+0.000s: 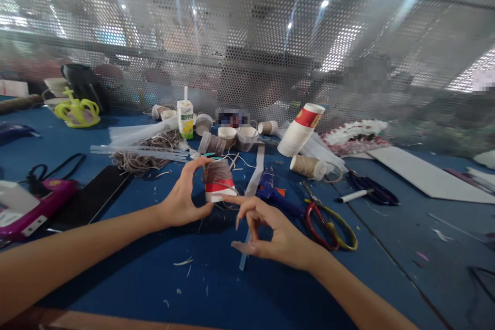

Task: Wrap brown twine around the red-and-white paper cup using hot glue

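A red and white paper cup [219, 187] wrapped in brown yarn [217, 169] is in the middle of the head view. My left hand [185, 197] grips it from the left, fingers at the yarn-wrapped end and thumb near the white end. My right hand [270, 229] is just right of the cup, index finger stretched out to its white end. Its thumb stands apart from the other bent fingers, and I see nothing held in it. Under and behind this hand runs a pale translucent strip [255, 178]. A blue hot glue gun [276, 193] lies close by on the right.
Red and yellow scissors [328, 224] lie right of my right hand. Behind are stacked paper cups [299, 134], a twine spool [307, 166], a drink carton [185, 119] and a yarn bundle [143, 160]. A black phone [91, 196] and purple power strip [42, 206] are left. A perforated metal screen [247, 56] borders the back.
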`<state>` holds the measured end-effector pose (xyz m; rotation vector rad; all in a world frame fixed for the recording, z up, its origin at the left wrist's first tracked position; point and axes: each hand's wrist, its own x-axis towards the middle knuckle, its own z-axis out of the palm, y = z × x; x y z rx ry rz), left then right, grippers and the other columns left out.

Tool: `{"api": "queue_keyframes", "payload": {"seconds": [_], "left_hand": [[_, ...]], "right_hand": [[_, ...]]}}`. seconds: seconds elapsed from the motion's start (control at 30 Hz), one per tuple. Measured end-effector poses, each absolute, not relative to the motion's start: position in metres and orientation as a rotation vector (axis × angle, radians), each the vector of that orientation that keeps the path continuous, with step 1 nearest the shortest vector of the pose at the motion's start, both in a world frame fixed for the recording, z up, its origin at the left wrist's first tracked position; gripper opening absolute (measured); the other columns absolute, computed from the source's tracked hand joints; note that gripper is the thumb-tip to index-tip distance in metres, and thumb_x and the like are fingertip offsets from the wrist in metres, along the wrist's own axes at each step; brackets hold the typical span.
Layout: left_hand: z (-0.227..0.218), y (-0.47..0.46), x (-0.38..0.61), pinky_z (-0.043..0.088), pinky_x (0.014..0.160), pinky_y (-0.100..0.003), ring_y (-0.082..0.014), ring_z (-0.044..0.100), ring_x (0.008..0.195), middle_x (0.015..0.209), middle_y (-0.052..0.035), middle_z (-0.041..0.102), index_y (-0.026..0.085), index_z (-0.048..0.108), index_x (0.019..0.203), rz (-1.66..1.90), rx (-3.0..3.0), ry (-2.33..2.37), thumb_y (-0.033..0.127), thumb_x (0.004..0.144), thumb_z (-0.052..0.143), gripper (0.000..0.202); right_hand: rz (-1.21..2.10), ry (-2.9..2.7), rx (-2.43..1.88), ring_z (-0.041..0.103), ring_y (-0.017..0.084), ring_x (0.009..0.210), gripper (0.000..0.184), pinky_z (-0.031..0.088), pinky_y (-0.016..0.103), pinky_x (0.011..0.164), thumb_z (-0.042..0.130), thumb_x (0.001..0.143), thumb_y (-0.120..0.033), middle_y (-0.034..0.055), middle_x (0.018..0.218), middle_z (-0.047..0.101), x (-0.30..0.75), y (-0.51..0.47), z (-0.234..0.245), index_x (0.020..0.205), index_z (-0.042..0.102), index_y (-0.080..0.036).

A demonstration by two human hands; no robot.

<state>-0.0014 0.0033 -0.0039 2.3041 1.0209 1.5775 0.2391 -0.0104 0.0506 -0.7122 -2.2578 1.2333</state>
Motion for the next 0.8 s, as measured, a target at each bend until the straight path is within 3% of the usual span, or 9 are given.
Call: {"api": "queue_keyframes", "payload": {"seconds": [0.13,0.3,0.37,0.47,0.6,0.7,0.8], "left_hand": [[-0.001,0.0,0.0,0.043,0.107,-0.056,-0.0319,0.044,0.129,0.135,-0.0142,0.039,0.025,0.025,0.139,1.58,2.288,0.931,0.016,0.071,0.067,0.08],[-0.002,-0.002,0.001,0.045,0.106,-0.054,-0.0309,0.043,0.13,0.136,-0.013,0.038,0.026,0.028,0.139,1.585,2.199,0.89,0.012,0.069,0.065,0.08],[-0.003,-0.002,0.001,0.046,0.105,-0.054,-0.031,0.043,0.13,0.136,-0.0131,0.038,0.027,0.029,0.138,1.583,2.179,0.881,0.013,0.068,0.065,0.08],[-0.003,-0.001,0.0,0.048,0.103,-0.053,-0.0313,0.044,0.128,0.135,-0.0134,0.039,0.027,0.029,0.138,1.592,2.186,0.869,0.013,0.067,0.066,0.081],[-0.001,-0.002,0.001,0.048,0.103,-0.052,-0.0302,0.047,0.125,0.133,-0.0129,0.041,0.027,0.029,0.138,1.601,2.209,0.883,0.012,0.067,0.065,0.081],[-0.001,-0.001,0.001,0.046,0.105,-0.052,-0.0306,0.047,0.126,0.134,-0.0133,0.042,0.026,0.027,0.139,1.596,2.233,0.894,0.012,0.068,0.065,0.082],[-0.001,0.0,0.0,0.044,0.106,-0.055,-0.0323,0.046,0.128,0.135,-0.0143,0.042,0.025,0.025,0.141,1.579,2.265,0.899,0.013,0.068,0.067,0.084]], "right_hand": [[1.361,-2.196,-0.732,0.047,0.002,0.049,0.023,0.047,0.022,0.049,0.069,0.08,-0.029,0.011,0.144,0.047,0.239,-0.008,0.049,0.094,0.052,-0.022],[1.459,-1.948,-0.757,0.049,0.002,0.045,0.031,0.048,0.021,0.042,0.062,0.082,-0.05,0.0138,0.138,0.052,0.242,-0.002,0.052,0.089,0.053,-0.021],[1.459,-1.861,-0.776,0.05,0.002,0.043,0.034,0.052,0.023,0.046,0.061,0.082,-0.053,0.0123,0.128,0.06,0.242,0.0,0.053,0.086,0.053,-0.02],[1.438,-1.737,-0.811,0.044,0.003,0.037,0.034,0.056,0.026,0.05,0.061,0.082,-0.053,0.0062,0.097,0.071,0.243,0.005,0.051,0.08,0.053,-0.02],[1.295,-1.516,-0.883,0.037,0.003,0.031,0.032,0.049,0.022,0.037,0.057,0.086,-0.048,0.0013,0.079,0.069,0.246,0.017,0.044,0.072,0.051,-0.02],[1.176,-1.459,-0.872,0.036,0.003,0.03,0.025,0.046,0.02,0.034,0.056,0.087,-0.043,-0.0031,0.067,0.064,0.248,0.019,0.042,0.079,0.054,-0.02],[1.254,-1.645,-0.769,0.041,0.003,0.035,0.022,0.052,0.023,0.043,0.055,0.089,-0.042,0.0018,0.087,0.068,0.247,0.011,0.044,0.084,0.053,-0.02]]}}
